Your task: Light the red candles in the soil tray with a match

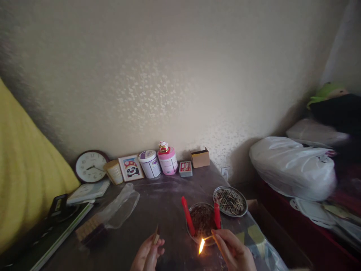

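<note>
Fingers on the right hand (pixel 234 250) are pinched narrow around a lit match (pixel 207 239), flame (pixel 201 246) hanging off the left end just in front of the dish (pixel 189 226). Left hand (pixel 148 256) is curled shut around a small matchbox (pixel 155 237), held upright-ish with the top end poking out above the fingers. Both hands sit at the very bottom edge of the view, so the wrists are mostly cut off.

That dish is a round metal one with dark stuff in it, and two red candles stand at its sides: the left candle (pixel 187 215) leans noticeably to the left, the right candle (pixel 217 215) is nearly upright and sits right above the match hand's fingertips. Neither wick looks lit from here, though they're small enough that I wouldn't swear to it.

Just behind and to the right there's a second dish (pixel 217 192) full of what look like used matchsticks, not touching the first one as far as I can see.

Everything sits on a dark table (pixel 158 199) pushed against a pale patterned wall (pixel 169 75). Along the back: a clock (pixel 90 166), a small tan cup (pixel 114 172), a panda picture (pixel 131 168), a white tin (pixel 149 163), a pink tin (pixel 168 162) with a little cat figure (pixel 163 146) on top, a red box (pixel 185 168) and an open carton (pixel 200 157). A crumpled clear bag (pixel 121 206) lies on the left, and a big white bag (pixel 293 167) is off to the right.
</note>
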Demonstrator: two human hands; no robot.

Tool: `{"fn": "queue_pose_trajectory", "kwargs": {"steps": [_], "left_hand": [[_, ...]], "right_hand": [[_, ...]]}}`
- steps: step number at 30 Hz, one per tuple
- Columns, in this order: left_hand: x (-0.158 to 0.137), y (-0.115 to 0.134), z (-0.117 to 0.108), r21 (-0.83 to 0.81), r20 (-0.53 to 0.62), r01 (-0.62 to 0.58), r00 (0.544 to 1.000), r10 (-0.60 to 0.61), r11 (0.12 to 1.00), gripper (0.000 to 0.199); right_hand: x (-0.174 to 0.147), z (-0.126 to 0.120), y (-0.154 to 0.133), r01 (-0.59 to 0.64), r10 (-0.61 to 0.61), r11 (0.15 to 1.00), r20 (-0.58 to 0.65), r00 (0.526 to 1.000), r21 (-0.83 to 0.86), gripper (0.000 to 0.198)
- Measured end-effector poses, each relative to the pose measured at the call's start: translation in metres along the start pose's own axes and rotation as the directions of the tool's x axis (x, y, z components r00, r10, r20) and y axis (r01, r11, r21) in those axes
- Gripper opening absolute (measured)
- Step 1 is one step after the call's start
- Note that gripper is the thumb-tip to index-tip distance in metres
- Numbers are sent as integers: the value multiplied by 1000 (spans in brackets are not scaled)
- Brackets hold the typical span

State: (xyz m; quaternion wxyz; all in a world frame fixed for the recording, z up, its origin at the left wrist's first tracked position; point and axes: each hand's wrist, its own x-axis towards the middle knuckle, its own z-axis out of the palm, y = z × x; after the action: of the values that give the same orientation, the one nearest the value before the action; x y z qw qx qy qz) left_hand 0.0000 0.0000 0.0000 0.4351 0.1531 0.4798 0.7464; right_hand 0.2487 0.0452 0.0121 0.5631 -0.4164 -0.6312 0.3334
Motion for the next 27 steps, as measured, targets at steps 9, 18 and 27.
{"fn": "queue_pose_trajectory", "kwargs": {"steps": [9,18,27], "left_hand": [[11,10,-16,-208,-51,-9,999,-2,978,49],[11,8,-15,-178,-68,-28,998,17,984,44],[16,3,-21,-146,-113,-29,994,12,989,47]], "right_hand": [[-2,-4,-1,-189,190,981,-11,982,40,27],[1,0,-10,-232,237,963,-19,971,138,32],[2,-4,-20,-117,113,983,-34,993,-140,36]]}}
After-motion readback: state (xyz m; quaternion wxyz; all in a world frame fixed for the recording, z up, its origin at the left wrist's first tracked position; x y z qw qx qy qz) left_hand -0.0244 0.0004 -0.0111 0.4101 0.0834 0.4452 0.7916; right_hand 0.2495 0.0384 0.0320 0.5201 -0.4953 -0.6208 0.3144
